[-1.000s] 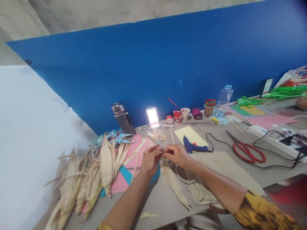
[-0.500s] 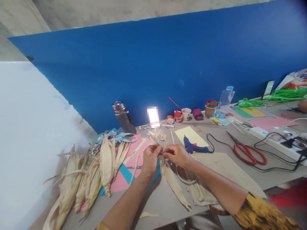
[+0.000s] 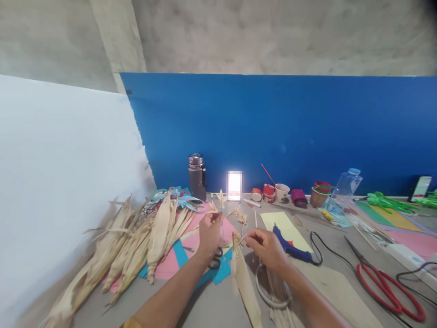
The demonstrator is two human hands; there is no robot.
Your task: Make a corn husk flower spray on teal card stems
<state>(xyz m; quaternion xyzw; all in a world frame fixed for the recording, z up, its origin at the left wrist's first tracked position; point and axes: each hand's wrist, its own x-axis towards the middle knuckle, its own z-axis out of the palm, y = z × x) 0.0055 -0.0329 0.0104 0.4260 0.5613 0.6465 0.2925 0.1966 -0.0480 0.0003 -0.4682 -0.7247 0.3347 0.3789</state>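
Observation:
My left hand (image 3: 209, 233) is closed in a pinch on a thin sprig of small dried-husk flowers (image 3: 242, 217). Its pale flower heads spread above and to the right of the fingertips, and a light blue bit of stem shows beside them. To the right, my right hand (image 3: 265, 246) pinches the thin torn end of a dried corn husk (image 3: 245, 284). This husk hangs down toward the table's front edge. The hands are apart. Black-handled scissors (image 3: 216, 258) lie below my left hand, partly hidden by the wrist.
Dried corn husks (image 3: 159, 232) are piled at left over pink paper (image 3: 167, 269). Behind stand a flask (image 3: 197, 180), a lit phone (image 3: 234, 186), a paper cup (image 3: 282, 193) and a bottle (image 3: 344, 189). A blue glue gun (image 3: 290, 246) and red-handled scissors (image 3: 385, 287) lie right.
My hands have moved apart; they were together at the sprig, and the right one now sits to the right with the husk's end. The view has tilted up and levelled.

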